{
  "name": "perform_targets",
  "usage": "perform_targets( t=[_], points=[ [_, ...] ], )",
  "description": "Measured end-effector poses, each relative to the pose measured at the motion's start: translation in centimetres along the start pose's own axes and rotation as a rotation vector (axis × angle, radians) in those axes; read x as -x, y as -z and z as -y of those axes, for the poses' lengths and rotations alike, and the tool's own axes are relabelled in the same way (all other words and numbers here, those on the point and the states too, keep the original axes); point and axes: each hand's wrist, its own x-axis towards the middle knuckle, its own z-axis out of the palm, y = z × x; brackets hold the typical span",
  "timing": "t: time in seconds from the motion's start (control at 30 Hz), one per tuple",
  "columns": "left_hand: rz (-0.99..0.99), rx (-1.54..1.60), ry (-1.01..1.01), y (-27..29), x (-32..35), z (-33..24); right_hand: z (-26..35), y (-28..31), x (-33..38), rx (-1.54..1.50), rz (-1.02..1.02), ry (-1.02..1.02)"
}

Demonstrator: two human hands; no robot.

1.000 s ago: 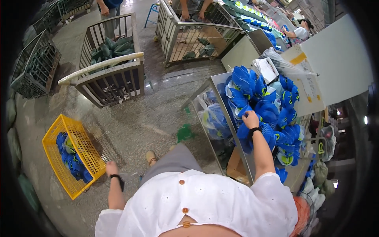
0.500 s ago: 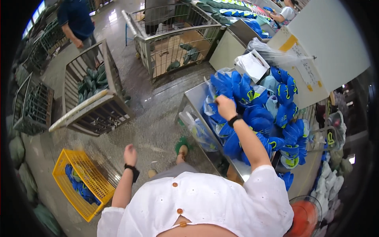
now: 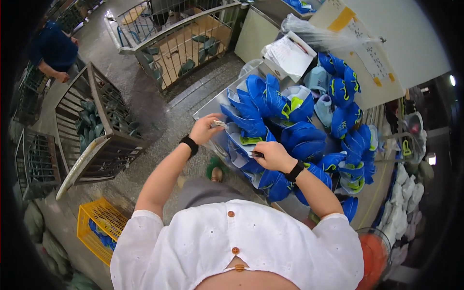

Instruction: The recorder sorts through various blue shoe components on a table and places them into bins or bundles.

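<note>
1. Fingers of the left hand (image 3: pixel 205 129) pinch a small pale piece (image 3: pixel 220 124) at the near edge of the heap of blue shoe uppers (image 3: pixel 270 108), just left of the frame's centre; a black wristband sits on that wrist.
2. Fingers of the right hand (image 3: pixel 273 155) are curled tight around a small dark object (image 3: pixel 257 154) – too small to tell what it is – and the hand rests against the blue pieces at the centre of the frame. This wrist also wears a black band.
3. Shoe uppers, blue with yellow-green and pale trim, lie piled across a table (image 3: pixel 212 104) that runs from the centre toward the right of the frame, some overlapping, some standing on edge.
4. At the top of the heap sits a white sheet of paper (image 3: pixel 289 54) beside a clear plastic bag (image 3: pixel 314 34).
5. Lower left of the frame: a yellow crate (image 3: pixel 99 224) on the floor with a few blue pieces inside.
6. Left of centre stands a metal cage cart (image 3: pixel 99 140) holding dark green parts – a second cart (image 3: pixel 176 41) is at the upper middle.
7. In the upper left, another person in a dark blue top (image 3: pixel 55 48) stands by the carts, well apart from the table.
</note>
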Motion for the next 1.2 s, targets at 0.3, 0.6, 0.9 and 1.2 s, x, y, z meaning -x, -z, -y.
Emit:
perform_targets(
  t=[0.3, 0.6, 0.9, 1.2],
  points=[
    [0.395, -0.026, 0.009, 2.1, -4.6, 0.2, 2.6, 1.9, -5.3, 0.097, 0.08, -0.359],
    [0.638, 0.351, 0.068, 1.4, -5.2, 1.5, 2.4, -0.8, -9.1, 0.048, 0.218, -0.523],
    [0.541, 0.466, 0.175, 0.9, -4.0, 2.1, 3.1, -2.6, -9.0, -0.294, 0.185, -0.836],
    [0.461, 0.279, -0.007, 0.1, -3.7, 3.3, 3.5, -3.8, -7.9, -0.448, 0.1, -0.914]
  ],
)
